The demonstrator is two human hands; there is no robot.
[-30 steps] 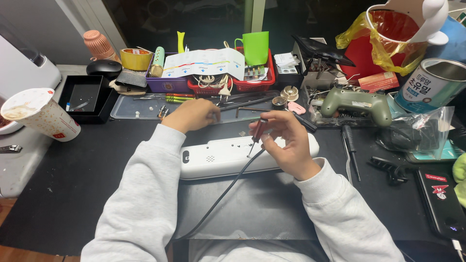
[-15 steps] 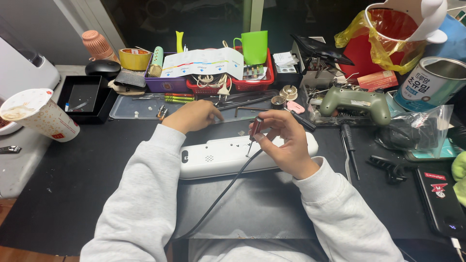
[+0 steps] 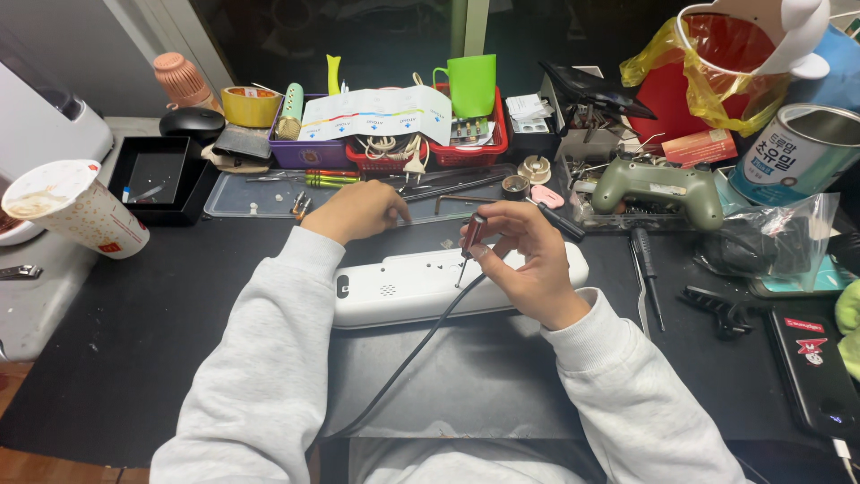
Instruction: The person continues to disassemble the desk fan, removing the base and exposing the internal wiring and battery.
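A white power strip (image 3: 403,289) lies flat across the black mat, with its dark cable (image 3: 408,358) running toward me. My right hand (image 3: 528,260) grips a small screwdriver (image 3: 469,240) with a dark red handle, held nearly upright, its tip on the strip's top face. My left hand (image 3: 356,211) rests curled on the table just behind the strip's left half, beside a clear plastic tray (image 3: 260,197). Whether it holds anything is hidden.
A paper cup (image 3: 76,208) and a black box (image 3: 161,175) sit at left. Red and purple baskets (image 3: 403,148), a green cup (image 3: 473,84), a green game controller (image 3: 658,186), loose screwdrivers (image 3: 647,273), a tin can (image 3: 795,154) and a black phone (image 3: 811,367) crowd the back and right.
My right hand has shifted the screwdriver slightly and tilted it more upright on the strip. My left hand stays almost where it was.
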